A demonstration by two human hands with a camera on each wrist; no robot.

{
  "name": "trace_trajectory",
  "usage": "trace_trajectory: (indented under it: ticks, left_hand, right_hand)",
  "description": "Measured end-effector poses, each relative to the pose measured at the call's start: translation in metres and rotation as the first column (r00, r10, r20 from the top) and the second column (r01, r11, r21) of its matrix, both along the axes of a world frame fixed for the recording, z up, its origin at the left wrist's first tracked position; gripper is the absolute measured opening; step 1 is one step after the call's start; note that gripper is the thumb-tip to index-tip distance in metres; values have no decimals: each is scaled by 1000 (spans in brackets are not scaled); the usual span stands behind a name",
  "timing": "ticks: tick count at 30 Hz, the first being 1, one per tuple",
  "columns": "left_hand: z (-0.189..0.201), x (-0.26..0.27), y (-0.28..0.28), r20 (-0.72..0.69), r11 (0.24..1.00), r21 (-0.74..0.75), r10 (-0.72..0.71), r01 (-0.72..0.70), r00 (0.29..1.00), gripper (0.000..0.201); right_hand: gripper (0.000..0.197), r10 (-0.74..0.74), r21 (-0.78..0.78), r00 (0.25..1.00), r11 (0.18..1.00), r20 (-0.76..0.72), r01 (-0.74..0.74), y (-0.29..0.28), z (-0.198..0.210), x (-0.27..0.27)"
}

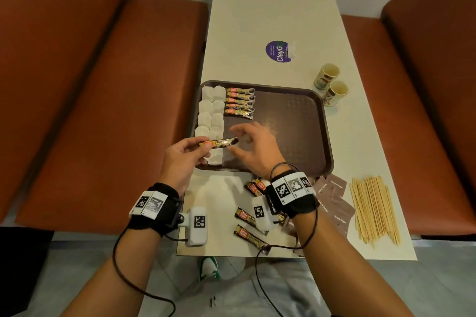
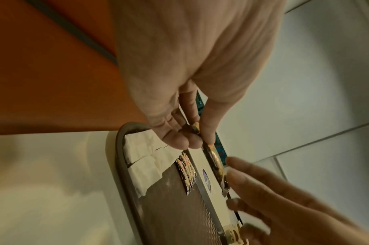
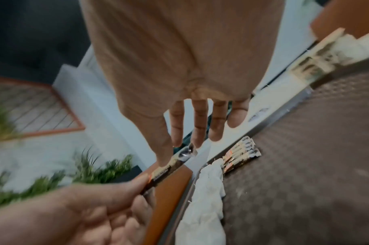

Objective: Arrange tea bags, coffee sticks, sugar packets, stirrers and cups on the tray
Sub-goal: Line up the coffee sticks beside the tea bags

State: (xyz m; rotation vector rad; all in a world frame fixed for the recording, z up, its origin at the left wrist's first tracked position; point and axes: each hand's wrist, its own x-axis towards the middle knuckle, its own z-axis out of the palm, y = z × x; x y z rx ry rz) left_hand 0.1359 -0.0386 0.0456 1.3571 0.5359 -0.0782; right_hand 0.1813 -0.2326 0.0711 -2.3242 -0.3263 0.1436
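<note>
My left hand (image 1: 204, 148) pinches the orange end of a coffee stick (image 1: 219, 143) and holds it level above the near left part of the brown tray (image 1: 296, 131). My right hand (image 1: 233, 141) has its thumb and loosely bent fingers on either side of the stick's dark end, and contact is unclear. The right wrist view shows this stick (image 3: 168, 167) just under the thumb. On the tray, white tea bags (image 1: 210, 116) lie in two columns along the left edge, with a row of several coffee sticks (image 1: 239, 103) beside them.
Loose coffee sticks (image 1: 247, 216), brown sugar packets (image 1: 334, 201) and a pile of wooden stirrers (image 1: 373, 211) lie on the white table (image 1: 270, 8) near me. Two paper cups (image 1: 331, 85) stand right of the tray. Orange benches (image 1: 90, 110) flank the table.
</note>
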Motion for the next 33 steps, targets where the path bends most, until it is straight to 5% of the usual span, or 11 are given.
trace_trajectory:
  ticks: [2, 5, 12, 16, 24, 33]
  left_hand:
    - [0, 2, -2, 4, 997, 60, -45, 45, 999, 17]
    - [2, 9, -5, 8, 992, 101, -74, 73, 997, 15]
    - [-1, 26, -7, -19, 996, 74, -43, 45, 999, 18]
    - [-5, 34, 0, -51, 998, 67, -1, 5, 999, 17]
    - [-23, 31, 19, -115, 994, 107, 17, -5, 993, 15]
    - [-25, 30, 26, -143, 993, 113, 33, -17, 989, 16]
  right_hand:
    - [41, 87, -202, 987, 978, 135, -58, 3, 1, 3]
    - [25, 165, -319, 971, 942, 175, -103, 7, 5, 13]
    - [11, 213, -344, 972, 924, 98, -168, 10, -6, 43]
    - [8, 112, -323, 991, 943, 77, -82, 1, -18, 73]
    - [17, 24, -531, 999, 847, -28, -35, 1, -49, 119]
    - [19, -24, -528, 999, 849, 32, 37, 9, -63, 125]
